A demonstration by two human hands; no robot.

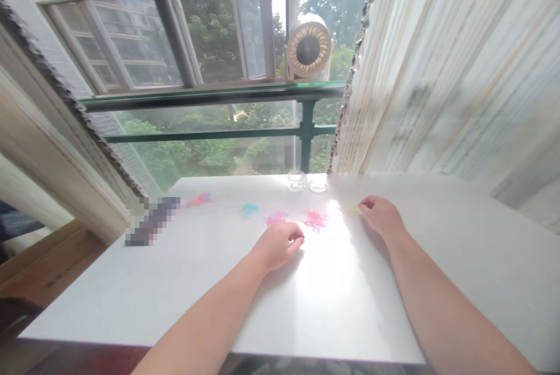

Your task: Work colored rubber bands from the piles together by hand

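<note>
My left hand (pixel 276 245) rests over the white table with thumb and fingers curled together in a pinch; anything between the fingertips is too small to make out. Just beyond it lies a purple pile of thin strands (pixel 276 217), with a pink pile (pixel 315 219) to the right. My right hand (pixel 383 215) is farther right, its fingers closed down at the edge of a faint yellow pile (pixel 352 209). Whether it grips any of that pile is hidden. A blue pile (pixel 249 210) lies left of the purple one.
At the table's (pixel 210 299) far edge stand a clear round container (pixel 296 181) and a shallow clear dish (pixel 318 186). A red-and-purple pile (pixel 199 199) and a blurred dark oblong (pixel 154 222) lie at left. Behind are a railing (pixel 210 94), windows and a curtain (pixel 420 72).
</note>
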